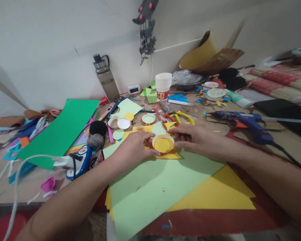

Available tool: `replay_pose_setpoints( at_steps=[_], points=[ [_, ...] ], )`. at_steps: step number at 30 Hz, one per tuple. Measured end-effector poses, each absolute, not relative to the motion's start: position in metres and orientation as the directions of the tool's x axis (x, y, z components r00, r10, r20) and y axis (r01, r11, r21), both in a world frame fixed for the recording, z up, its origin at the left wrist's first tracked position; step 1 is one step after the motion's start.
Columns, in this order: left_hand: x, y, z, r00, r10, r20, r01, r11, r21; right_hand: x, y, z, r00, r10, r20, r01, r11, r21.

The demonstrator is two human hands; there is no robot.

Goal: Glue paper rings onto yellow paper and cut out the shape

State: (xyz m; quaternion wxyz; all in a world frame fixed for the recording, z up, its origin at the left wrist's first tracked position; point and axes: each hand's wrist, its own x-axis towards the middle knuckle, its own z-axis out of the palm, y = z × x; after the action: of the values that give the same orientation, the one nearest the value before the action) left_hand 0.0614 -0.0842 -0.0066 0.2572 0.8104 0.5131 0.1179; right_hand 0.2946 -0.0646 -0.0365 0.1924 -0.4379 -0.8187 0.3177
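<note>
A shallow cut-down paper cup (163,144) with a pale rim and a yellow inside lies in front of me, between my hands. My left hand (134,145) has its thumb and fingers curled around the cup's left side. On the right side, my right hand (195,139) grips the rim with thumb and bent fingers. Beneath the cup is a piece of yellow paper (174,154), on top of a large light green sheet (150,187). Just beyond are another cut cup piece (148,119), a white disc (123,123) and a light green disc (118,134).
A blue glue gun (251,125) lies at right, with yellow-handled pliers (184,117) nearer the middle. Stacked paper cups (163,85) and a water bottle (106,78) stand at the back. At left are a green sheet (62,130) and a blue-white device (80,162) with a white cable.
</note>
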Motion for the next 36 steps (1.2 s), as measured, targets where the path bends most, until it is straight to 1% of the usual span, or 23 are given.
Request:
replay_pose_setpoints(
  at_steps=[6, 9, 14, 19, 21, 23, 26, 28, 32, 36],
  points=[
    [0.060, -0.085, -0.008, 0.433, 0.899, -0.066, 0.769, -0.330, 0.547, 0.295, -0.062, -0.040, -0.525, 0.851, 0.023, 0.582, 0.379, -0.719],
    [0.061, -0.086, -0.008, 0.427, 0.901, -0.070, 0.774, -0.324, 0.544, 0.294, -0.063, -0.041, -0.547, 0.836, 0.029, 0.566, 0.396, -0.723],
    [0.063, -0.087, -0.008, 0.449, 0.892, -0.059, 0.758, -0.345, 0.554, 0.291, -0.064, -0.039, -0.560, 0.826, 0.060, 0.562, 0.432, -0.705],
    [0.063, -0.086, -0.006, 0.442, 0.894, -0.074, 0.773, -0.337, 0.538, 0.293, -0.064, -0.038, -0.540, 0.840, 0.055, 0.591, 0.424, -0.686],
    [0.061, -0.086, -0.005, 0.427, 0.900, -0.089, 0.779, -0.316, 0.542, 0.295, -0.065, -0.037, -0.513, 0.852, 0.105, 0.589, 0.439, -0.678],
    [0.058, -0.085, -0.003, 0.407, 0.910, -0.083, 0.779, -0.298, 0.553, 0.297, -0.066, -0.036, -0.476, 0.852, 0.217, 0.584, 0.490, -0.647],
    [0.055, -0.085, -0.001, 0.387, 0.920, -0.053, 0.777, -0.295, 0.556, 0.297, -0.069, -0.034, -0.452, 0.800, 0.395, 0.578, 0.600, -0.553],
    [0.054, -0.086, 0.000, 0.398, 0.916, -0.057, 0.776, -0.303, 0.553, 0.296, -0.070, -0.034, -0.475, 0.753, 0.455, 0.557, 0.658, -0.508],
    [0.054, -0.086, -0.001, 0.409, 0.910, -0.074, 0.777, -0.304, 0.552, 0.294, -0.071, -0.039, -0.529, 0.706, 0.471, 0.526, 0.708, -0.471],
    [0.055, -0.084, -0.004, 0.403, 0.913, -0.064, 0.784, -0.309, 0.539, 0.291, -0.069, -0.046, -0.568, 0.684, 0.457, 0.505, 0.728, -0.463]
  ],
)
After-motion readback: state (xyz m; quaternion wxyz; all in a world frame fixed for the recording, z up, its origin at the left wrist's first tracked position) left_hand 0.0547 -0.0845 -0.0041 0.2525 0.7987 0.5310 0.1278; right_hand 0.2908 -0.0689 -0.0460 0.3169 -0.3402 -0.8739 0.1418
